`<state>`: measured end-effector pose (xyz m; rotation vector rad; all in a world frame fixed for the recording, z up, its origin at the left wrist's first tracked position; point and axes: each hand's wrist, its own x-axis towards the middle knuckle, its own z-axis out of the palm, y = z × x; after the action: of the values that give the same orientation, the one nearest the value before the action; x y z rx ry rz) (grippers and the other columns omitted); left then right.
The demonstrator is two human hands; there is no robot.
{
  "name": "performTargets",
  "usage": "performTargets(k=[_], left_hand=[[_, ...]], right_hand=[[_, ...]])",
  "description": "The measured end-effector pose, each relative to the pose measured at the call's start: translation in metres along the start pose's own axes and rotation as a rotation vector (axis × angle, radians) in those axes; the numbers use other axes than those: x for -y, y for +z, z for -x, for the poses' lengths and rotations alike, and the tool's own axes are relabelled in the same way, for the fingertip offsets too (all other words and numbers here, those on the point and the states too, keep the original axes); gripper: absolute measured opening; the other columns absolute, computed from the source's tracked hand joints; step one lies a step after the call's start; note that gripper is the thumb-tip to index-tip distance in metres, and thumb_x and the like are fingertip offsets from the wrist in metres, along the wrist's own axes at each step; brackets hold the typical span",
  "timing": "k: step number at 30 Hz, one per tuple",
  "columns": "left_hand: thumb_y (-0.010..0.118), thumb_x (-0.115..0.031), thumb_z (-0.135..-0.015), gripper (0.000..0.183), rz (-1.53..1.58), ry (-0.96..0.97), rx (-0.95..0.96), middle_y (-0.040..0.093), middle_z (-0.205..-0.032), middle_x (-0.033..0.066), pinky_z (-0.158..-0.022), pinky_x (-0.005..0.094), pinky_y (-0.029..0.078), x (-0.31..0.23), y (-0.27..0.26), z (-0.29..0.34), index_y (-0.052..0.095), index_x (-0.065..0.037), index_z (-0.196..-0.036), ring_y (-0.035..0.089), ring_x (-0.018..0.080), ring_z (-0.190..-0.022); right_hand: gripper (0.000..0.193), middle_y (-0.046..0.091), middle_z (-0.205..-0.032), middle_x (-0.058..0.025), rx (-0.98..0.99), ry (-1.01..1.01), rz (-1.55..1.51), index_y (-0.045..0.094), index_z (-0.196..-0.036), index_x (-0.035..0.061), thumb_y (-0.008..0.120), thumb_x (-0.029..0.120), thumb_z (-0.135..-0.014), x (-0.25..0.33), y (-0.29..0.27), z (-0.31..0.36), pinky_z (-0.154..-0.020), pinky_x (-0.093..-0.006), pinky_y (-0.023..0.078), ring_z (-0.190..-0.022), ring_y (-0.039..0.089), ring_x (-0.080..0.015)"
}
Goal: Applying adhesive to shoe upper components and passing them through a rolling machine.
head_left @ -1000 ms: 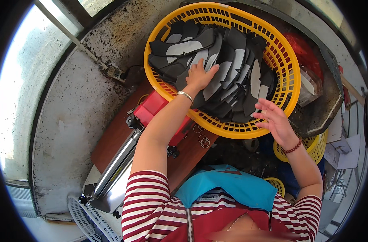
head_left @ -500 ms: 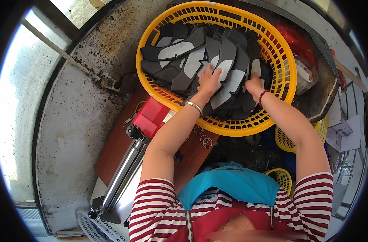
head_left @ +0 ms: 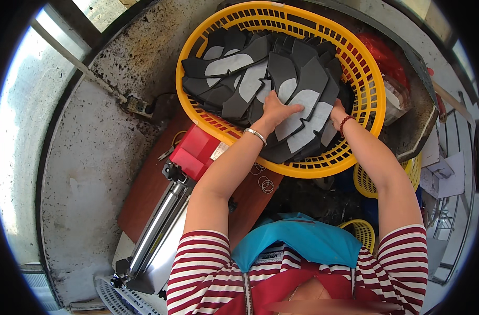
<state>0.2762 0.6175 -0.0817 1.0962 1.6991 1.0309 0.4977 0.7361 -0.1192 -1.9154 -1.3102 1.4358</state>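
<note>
A large yellow plastic basket point(head_left: 378, 100) holds a heap of dark grey, flat cut foam-like pieces point(head_left: 312, 79), curved and notched, with pale grey patches. My left hand point(head_left: 276, 111) lies on the pieces near the middle of the heap, its thumb stretched out to the right and its fingertips partly hidden among them. At the right edge of the overlapping pieces, my right hand point(head_left: 338, 113) grips them, with most of its fingers out of sight behind them. Between both hands, several pieces fan over one another.
Left of the basket, a red and silver machine point(head_left: 195, 152) with a long metal roller sits on a reddish-brown board point(head_left: 145, 197). Thin rings point(head_left: 265, 185) lie near the basket's lower rim. Smaller yellow baskets point(head_left: 365, 181) stand lower right. A red plastic bag point(head_left: 381, 58) is behind, at right.
My right hand has moved slightly down and its fingers have gone behind the pieces. My left thumb has spread rightward. The pieces between the hands have shifted right and overlap differently.
</note>
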Motion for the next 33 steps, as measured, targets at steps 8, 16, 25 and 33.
performTargets(k=[8,16,25,33], left_hand=[[0.097,-0.029,-0.065,0.107,0.119,0.003,0.051,0.052,-0.139,0.0239,-0.110,0.0394,0.046,-0.018,0.007,0.019,0.033,0.006,-0.143,0.055,0.0327,-0.129],[0.092,-0.010,-0.071,0.087,0.402,-0.050,0.135,0.061,-0.130,0.0173,-0.100,0.0385,0.055,-0.009,0.007,0.004,0.040,0.000,-0.140,0.063,0.0289,-0.119],[0.087,-0.012,-0.078,0.074,0.411,0.083,0.044,0.060,-0.133,0.0179,-0.107,0.0399,0.048,-0.021,0.015,0.015,0.045,0.002,-0.138,0.060,0.0287,-0.122],[0.083,-0.007,-0.079,0.066,0.197,0.390,-0.157,0.062,-0.133,0.0178,-0.105,0.0390,0.048,-0.014,0.029,0.015,0.049,0.005,-0.134,0.061,0.0290,-0.121]], right_hand=[[0.058,0.052,-0.147,-0.0167,-0.005,-0.015,-0.384,0.040,-0.149,0.0012,0.047,0.039,-0.105,-0.029,-0.004,-0.055,-0.112,-0.0390,0.037,-0.140,0.046,-0.0280],[0.041,0.061,-0.134,-0.0274,-0.141,-0.063,0.099,0.056,-0.128,-0.0145,0.059,-0.001,-0.090,0.003,0.000,-0.003,-0.091,-0.0386,0.050,-0.127,0.060,-0.0310],[0.061,0.046,-0.153,-0.0263,-0.158,-0.306,-0.082,0.042,-0.149,-0.0067,0.060,0.014,-0.095,0.028,-0.010,0.019,-0.113,-0.0390,0.039,-0.142,0.046,-0.0359],[0.065,0.046,-0.153,-0.0242,-0.046,-0.265,-0.450,0.039,-0.150,-0.0068,0.064,0.018,-0.096,0.012,-0.005,0.010,-0.110,-0.0387,0.042,-0.142,0.046,-0.0319]])
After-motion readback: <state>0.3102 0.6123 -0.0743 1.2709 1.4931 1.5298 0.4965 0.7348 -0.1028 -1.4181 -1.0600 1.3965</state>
